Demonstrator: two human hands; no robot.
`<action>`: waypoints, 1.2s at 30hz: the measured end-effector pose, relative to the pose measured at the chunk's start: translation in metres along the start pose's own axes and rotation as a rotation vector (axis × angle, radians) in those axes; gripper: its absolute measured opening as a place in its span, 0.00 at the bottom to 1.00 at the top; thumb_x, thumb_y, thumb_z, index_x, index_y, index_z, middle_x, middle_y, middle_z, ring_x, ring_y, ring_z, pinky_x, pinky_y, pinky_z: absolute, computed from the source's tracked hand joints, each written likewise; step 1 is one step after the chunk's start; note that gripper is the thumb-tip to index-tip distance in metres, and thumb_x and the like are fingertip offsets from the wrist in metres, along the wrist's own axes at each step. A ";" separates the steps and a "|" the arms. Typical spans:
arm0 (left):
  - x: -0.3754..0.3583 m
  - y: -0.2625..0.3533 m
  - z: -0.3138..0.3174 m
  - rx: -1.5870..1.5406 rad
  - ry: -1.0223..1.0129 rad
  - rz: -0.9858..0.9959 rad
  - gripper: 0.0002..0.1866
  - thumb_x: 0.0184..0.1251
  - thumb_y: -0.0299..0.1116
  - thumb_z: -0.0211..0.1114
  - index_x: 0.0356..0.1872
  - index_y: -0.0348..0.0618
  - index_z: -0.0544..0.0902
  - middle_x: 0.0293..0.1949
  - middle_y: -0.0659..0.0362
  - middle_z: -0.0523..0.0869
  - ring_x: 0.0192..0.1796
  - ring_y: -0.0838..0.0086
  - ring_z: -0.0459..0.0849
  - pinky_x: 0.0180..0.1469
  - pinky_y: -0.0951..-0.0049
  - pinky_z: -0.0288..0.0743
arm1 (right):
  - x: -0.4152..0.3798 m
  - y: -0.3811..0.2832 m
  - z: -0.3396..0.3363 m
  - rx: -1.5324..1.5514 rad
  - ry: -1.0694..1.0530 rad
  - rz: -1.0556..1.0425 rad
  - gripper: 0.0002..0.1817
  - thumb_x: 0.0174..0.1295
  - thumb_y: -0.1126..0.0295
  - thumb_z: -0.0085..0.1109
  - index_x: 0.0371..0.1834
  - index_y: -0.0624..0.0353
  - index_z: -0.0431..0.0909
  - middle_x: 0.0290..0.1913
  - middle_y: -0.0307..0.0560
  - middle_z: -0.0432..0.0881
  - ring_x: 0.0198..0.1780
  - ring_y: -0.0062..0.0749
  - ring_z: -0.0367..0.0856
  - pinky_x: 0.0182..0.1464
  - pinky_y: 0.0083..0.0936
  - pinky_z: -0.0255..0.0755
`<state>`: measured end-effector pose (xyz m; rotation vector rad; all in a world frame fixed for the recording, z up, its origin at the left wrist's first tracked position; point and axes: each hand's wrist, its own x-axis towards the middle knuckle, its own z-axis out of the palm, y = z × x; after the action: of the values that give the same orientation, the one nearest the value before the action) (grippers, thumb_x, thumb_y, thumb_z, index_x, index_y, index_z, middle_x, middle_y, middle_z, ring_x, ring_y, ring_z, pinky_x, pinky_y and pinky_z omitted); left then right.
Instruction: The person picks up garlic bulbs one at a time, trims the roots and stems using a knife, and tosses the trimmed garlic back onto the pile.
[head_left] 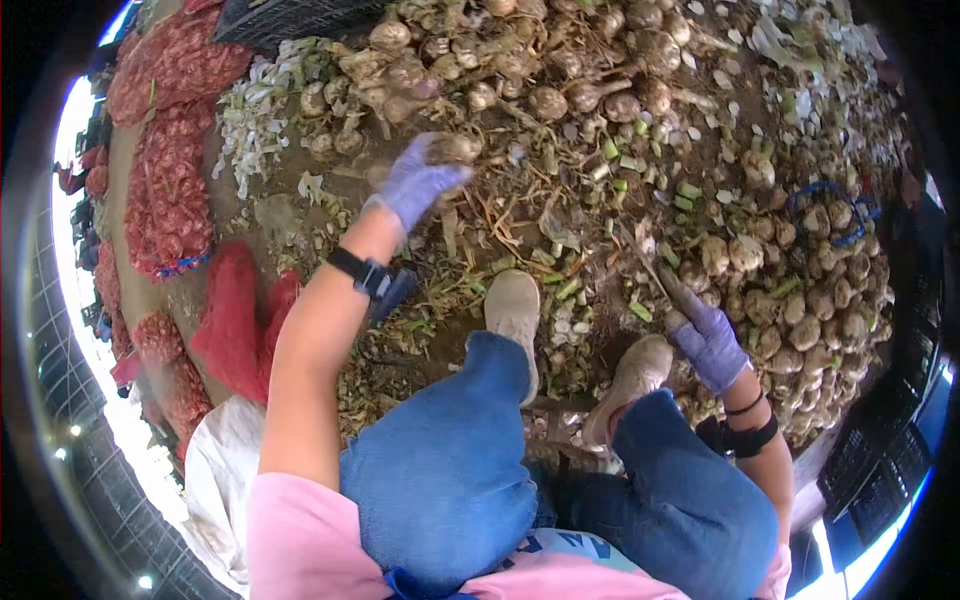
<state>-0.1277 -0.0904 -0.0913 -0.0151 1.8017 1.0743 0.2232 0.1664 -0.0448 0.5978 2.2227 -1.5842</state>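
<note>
My left hand (415,185), in a purple glove and blurred by motion, has its fingers around a garlic bulb (455,149) at the lower edge of the pile of untrimmed garlic (550,100). On the right, my gloved right hand (710,345) is closed on the handle of a cutting tool (672,288), whose thin blade points up and left. Beside that hand lies a heap of trimmed garlic bulbs (800,310). Cut green stem pieces (640,311) and dry leaves are scattered on the ground between my hands.
Red mesh sacks (168,190) full of bulbs stand at the left, near an empty-looking red sack (230,325) and a white sack (222,470). A black crate (290,22) is at the top. Dark crates (875,470) stand at lower right. My shoes (513,305) rest among the scraps.
</note>
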 end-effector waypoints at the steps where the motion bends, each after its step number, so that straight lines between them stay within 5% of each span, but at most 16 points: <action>1: -0.021 0.012 0.027 -0.028 -0.057 0.083 0.45 0.51 0.30 0.76 0.71 0.45 0.60 0.61 0.48 0.75 0.58 0.63 0.79 0.61 0.70 0.75 | 0.004 0.002 0.002 -0.101 0.098 -0.262 0.31 0.68 0.59 0.52 0.74 0.51 0.61 0.42 0.59 0.84 0.41 0.50 0.86 0.44 0.36 0.77; 5: -0.061 0.050 0.094 -0.009 -0.301 0.259 0.46 0.49 0.25 0.77 0.70 0.38 0.60 0.55 0.54 0.77 0.54 0.71 0.78 0.57 0.71 0.76 | 0.002 -0.049 -0.013 -0.352 0.065 -0.270 0.30 0.62 0.60 0.58 0.69 0.47 0.67 0.35 0.56 0.81 0.35 0.56 0.81 0.38 0.42 0.76; 6: -0.059 0.048 0.102 -0.012 -0.361 0.371 0.46 0.49 0.24 0.76 0.70 0.38 0.60 0.55 0.54 0.78 0.55 0.71 0.78 0.58 0.71 0.76 | 0.005 -0.051 -0.012 -0.366 0.152 -0.457 0.31 0.59 0.60 0.60 0.68 0.46 0.68 0.29 0.52 0.78 0.29 0.51 0.80 0.33 0.41 0.75; 8: -0.055 0.043 0.120 -0.076 -0.470 0.458 0.44 0.49 0.25 0.76 0.68 0.39 0.61 0.55 0.53 0.78 0.55 0.70 0.79 0.60 0.69 0.76 | 0.004 -0.068 -0.020 -0.523 0.125 -0.477 0.32 0.58 0.60 0.62 0.69 0.43 0.68 0.26 0.49 0.76 0.25 0.46 0.78 0.28 0.39 0.73; 12: -0.046 0.045 0.143 -0.950 -0.678 -0.351 0.42 0.50 0.29 0.79 0.65 0.41 0.63 0.54 0.52 0.80 0.54 0.67 0.82 0.61 0.66 0.77 | 0.005 -0.078 -0.025 -0.587 0.163 -0.585 0.33 0.56 0.60 0.63 0.69 0.38 0.68 0.22 0.44 0.72 0.22 0.41 0.76 0.23 0.36 0.69; 14: -0.073 0.061 0.150 0.018 -0.478 0.615 0.43 0.49 0.31 0.80 0.66 0.41 0.63 0.54 0.52 0.80 0.53 0.66 0.83 0.60 0.66 0.78 | 0.006 -0.078 -0.026 -0.580 0.162 -0.609 0.34 0.55 0.61 0.63 0.70 0.36 0.68 0.22 0.43 0.71 0.21 0.40 0.75 0.22 0.36 0.69; 16: -0.086 0.066 0.155 0.507 -0.329 1.046 0.43 0.49 0.32 0.80 0.66 0.40 0.64 0.54 0.52 0.80 0.53 0.66 0.83 0.60 0.66 0.78 | 0.004 -0.081 -0.027 -0.575 0.148 -0.610 0.35 0.55 0.61 0.64 0.70 0.36 0.68 0.21 0.43 0.71 0.20 0.40 0.75 0.22 0.36 0.69; 23: -0.091 0.059 0.161 0.373 -0.371 0.979 0.37 0.51 0.34 0.78 0.61 0.36 0.69 0.52 0.52 0.80 0.52 0.72 0.81 0.59 0.68 0.77 | 0.001 -0.072 -0.019 -0.461 0.172 -0.673 0.36 0.53 0.62 0.64 0.70 0.36 0.67 0.22 0.44 0.73 0.20 0.40 0.76 0.21 0.35 0.70; 27: -0.091 0.053 0.160 0.423 -0.291 1.019 0.29 0.53 0.29 0.75 0.56 0.36 0.72 0.44 0.58 0.84 0.44 0.75 0.84 0.51 0.73 0.80 | -0.002 -0.060 -0.013 -0.456 0.164 -0.642 0.36 0.52 0.60 0.65 0.69 0.35 0.69 0.21 0.44 0.73 0.19 0.40 0.76 0.20 0.35 0.69; 30: -0.104 0.052 0.168 0.430 -0.332 0.742 0.28 0.53 0.27 0.74 0.56 0.39 0.73 0.42 0.60 0.84 0.44 0.75 0.84 0.50 0.73 0.80 | -0.005 -0.048 -0.011 -0.481 0.199 -0.660 0.34 0.53 0.59 0.66 0.67 0.34 0.70 0.20 0.43 0.72 0.18 0.40 0.74 0.20 0.35 0.68; 31: -0.097 0.036 0.173 0.185 -0.376 0.596 0.26 0.53 0.29 0.74 0.54 0.45 0.76 0.43 0.61 0.84 0.44 0.73 0.85 0.48 0.72 0.80 | -0.004 -0.039 -0.006 -0.472 0.246 -0.701 0.32 0.54 0.58 0.65 0.66 0.34 0.71 0.19 0.42 0.71 0.17 0.39 0.73 0.20 0.35 0.67; 34: -0.089 0.029 0.177 0.501 -0.232 0.994 0.27 0.49 0.36 0.77 0.52 0.46 0.78 0.43 0.57 0.84 0.44 0.66 0.86 0.49 0.70 0.81 | -0.001 -0.023 -0.001 -0.395 0.284 -0.759 0.28 0.58 0.59 0.63 0.65 0.34 0.72 0.20 0.42 0.72 0.18 0.43 0.74 0.21 0.37 0.68; 36: -0.097 0.035 0.173 0.536 -0.239 1.043 0.29 0.46 0.39 0.78 0.52 0.46 0.78 0.44 0.55 0.83 0.45 0.63 0.86 0.50 0.68 0.81 | 0.003 0.072 -0.005 -0.194 0.437 -0.119 0.27 0.63 0.62 0.58 0.68 0.42 0.70 0.31 0.46 0.80 0.26 0.48 0.79 0.29 0.39 0.73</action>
<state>0.0330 0.0044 -0.0145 1.4375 1.8086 1.1380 0.2585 0.1920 -0.1028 0.8323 2.7369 -1.3660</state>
